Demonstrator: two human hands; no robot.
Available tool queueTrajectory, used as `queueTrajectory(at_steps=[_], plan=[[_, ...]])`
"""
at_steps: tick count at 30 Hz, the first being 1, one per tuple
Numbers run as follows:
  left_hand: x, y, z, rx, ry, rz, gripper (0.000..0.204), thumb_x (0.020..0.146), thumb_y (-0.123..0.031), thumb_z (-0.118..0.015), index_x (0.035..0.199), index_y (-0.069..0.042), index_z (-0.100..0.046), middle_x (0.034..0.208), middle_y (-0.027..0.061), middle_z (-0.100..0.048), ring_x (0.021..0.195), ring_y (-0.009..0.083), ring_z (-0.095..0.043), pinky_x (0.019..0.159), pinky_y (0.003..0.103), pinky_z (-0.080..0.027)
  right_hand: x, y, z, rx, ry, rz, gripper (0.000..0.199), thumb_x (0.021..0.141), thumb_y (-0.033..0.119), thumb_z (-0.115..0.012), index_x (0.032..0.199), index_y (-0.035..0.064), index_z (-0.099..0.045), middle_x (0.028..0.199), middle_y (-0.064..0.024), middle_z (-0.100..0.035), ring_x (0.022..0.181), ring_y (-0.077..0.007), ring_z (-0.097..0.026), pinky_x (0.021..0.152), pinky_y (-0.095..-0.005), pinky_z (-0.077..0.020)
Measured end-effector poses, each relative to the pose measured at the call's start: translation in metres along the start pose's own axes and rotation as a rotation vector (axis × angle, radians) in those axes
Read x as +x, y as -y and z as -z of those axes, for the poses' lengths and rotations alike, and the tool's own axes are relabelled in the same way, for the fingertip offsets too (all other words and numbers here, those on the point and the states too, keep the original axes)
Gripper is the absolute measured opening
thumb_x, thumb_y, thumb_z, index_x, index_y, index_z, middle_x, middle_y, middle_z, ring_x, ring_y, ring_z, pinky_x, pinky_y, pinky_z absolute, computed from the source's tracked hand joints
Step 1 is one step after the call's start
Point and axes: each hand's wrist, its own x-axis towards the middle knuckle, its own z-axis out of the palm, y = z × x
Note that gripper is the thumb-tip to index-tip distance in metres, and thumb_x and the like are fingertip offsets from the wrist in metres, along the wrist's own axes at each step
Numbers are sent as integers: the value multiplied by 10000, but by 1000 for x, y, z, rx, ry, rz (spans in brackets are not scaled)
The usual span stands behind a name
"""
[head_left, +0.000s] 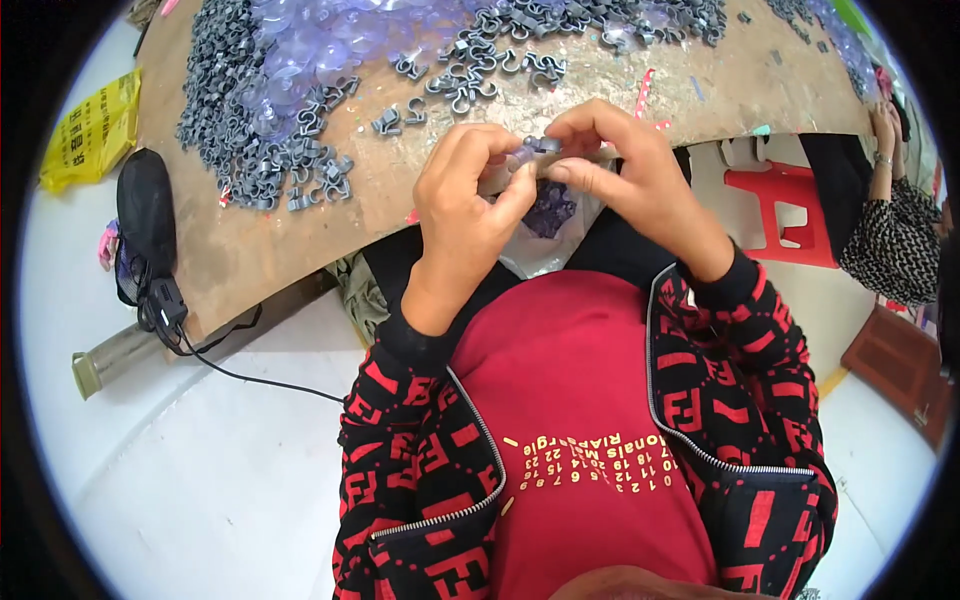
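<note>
My left hand [462,215] pinches a small clear purplish suction cup [522,154] between thumb and fingers, at the table's near edge. Against the cup sits a dark grey plastic clip [543,145], touched by the index finger of my right hand [640,180]. The right fingers are curled, the thumb just below the clip. How far the two parts are joined is too small to tell. Below my hands, a clear plastic bag [540,262] in my lap holds dark purple-grey pieces [550,208]. Loose grey clips [470,85] lie on the table beyond.
A big heap of clear purplish suction cups [320,45] covers the far part of the brown table [260,245]. More grey clips [215,95] are piled at left. A black pouch with a cable [148,215] hangs there. At right stand a red stool [790,215] and another person [895,235].
</note>
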Motion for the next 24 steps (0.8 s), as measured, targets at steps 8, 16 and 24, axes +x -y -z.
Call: queueTrajectory(at_steps=[8, 16, 24], plan=[[-15, -35, -10, -463, -126, 221, 251, 690, 41, -680, 918, 5, -580, 936, 114, -586, 793, 190, -616, 665, 260, -524, -17, 15, -9, -113, -220, 230, 188, 840, 24, -627, 1020, -8, -583, 942, -78, -631, 868, -148, -604, 776, -264, -473], [-23, -35, -8, -122, -108, -43, 204, 691, 58, -665, 867, -14, -590, 871, 110, -637, 766, 204, -638, 695, 283, -500, -28, 11, -13, 601, -177, -67, 148, 896, 75, -587, 1023, 0, -573, 940, -42, -618, 863, -99, -570, 786, -232, -451], [-9, -29, 11, 3, 117, -175, 231, 665, 33, -679, 867, -20, -581, 884, 115, -630, 765, 246, -631, 677, 308, -500, -25, 0, -5, 722, -23, -238, 151, 888, 85, -598, 1017, 6, -587, 927, -25, -616, 860, -93, -569, 777, -228, -453]])
